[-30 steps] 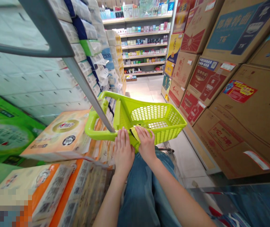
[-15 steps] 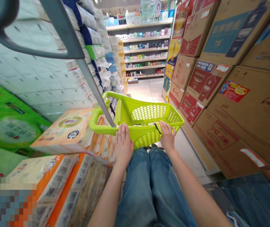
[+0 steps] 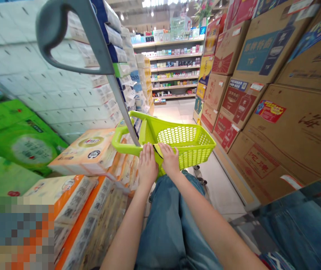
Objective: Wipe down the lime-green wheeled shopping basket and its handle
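Note:
A lime-green plastic shopping basket [image 3: 194, 152] with lattice sides stands in front of my knees, with wheels showing below it. A grey metal pole with a large grey handle [image 3: 102, 52] rises from its left end. My left hand [image 3: 148, 165] lies on the near rim beside the foot of the pole, its fingers stretched out. Close to its right, my right hand [image 3: 169, 161] rests on the same rim, fingers extended, next to a thin black strap [image 3: 158, 150]. The two hands are a small gap apart. Nothing is seen inside the basket.
Packs of tissue [image 3: 88, 148] and white stacks [image 3: 50, 90] line the left. Brown cartons [image 3: 284, 131] rise on the right. Stocked shelves [image 3: 174, 56] stand at the aisle's far end. Part of a person in jeans [image 3: 303, 225] shows at the lower right.
My right hand has slid left along the rim, close to my left hand. The black strap has moved left too. The view has shifted, showing more of the grey handle and the basket's wheels.

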`<action>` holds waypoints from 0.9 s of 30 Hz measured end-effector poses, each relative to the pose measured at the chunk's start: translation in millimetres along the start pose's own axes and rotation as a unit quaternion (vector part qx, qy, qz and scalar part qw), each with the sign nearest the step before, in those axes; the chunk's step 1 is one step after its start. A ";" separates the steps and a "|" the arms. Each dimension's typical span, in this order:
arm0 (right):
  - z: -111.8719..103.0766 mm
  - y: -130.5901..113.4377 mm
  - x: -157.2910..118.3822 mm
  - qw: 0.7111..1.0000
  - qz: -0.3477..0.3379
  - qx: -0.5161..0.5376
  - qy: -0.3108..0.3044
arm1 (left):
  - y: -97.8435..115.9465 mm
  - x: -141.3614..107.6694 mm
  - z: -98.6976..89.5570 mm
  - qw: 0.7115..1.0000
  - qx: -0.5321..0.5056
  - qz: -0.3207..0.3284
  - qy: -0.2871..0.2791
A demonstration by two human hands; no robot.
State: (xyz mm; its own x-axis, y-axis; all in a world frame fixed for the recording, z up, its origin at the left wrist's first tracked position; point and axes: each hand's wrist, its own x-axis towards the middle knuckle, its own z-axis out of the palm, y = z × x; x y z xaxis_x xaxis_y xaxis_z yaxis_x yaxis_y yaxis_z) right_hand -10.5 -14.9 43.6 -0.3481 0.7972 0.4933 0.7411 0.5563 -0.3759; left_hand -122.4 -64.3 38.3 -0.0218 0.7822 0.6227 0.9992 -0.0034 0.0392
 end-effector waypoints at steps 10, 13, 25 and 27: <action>-28.6 135.1 -30.4 0.989 0.084 -0.120 0.006 | 5.3 0.0 4.1 1.000 -0.016 0.003 0.026; -26.2 127.0 -27.4 0.983 0.132 -0.124 0.024 | 8.1 1.1 4.0 1.000 -0.017 0.003 0.026; -0.6 -17.5 3.1 1.000 -0.003 0.000 0.008 | 6.0 -1.0 0.5 1.000 -0.001 -0.008 0.010; -2.2 2.2 -1.8 1.000 -0.014 -0.019 0.006 | 5.2 -1.3 -1.1 1.000 -0.004 -0.001 0.009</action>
State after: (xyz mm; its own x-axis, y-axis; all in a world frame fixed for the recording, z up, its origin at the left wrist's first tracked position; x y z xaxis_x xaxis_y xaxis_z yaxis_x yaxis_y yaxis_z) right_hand -7.0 -15.6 43.6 -0.3614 0.7785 0.5131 0.7528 0.5684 -0.3321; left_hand -117.2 -65.9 38.5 -0.0237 0.7710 0.6364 0.9989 -0.0075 0.0463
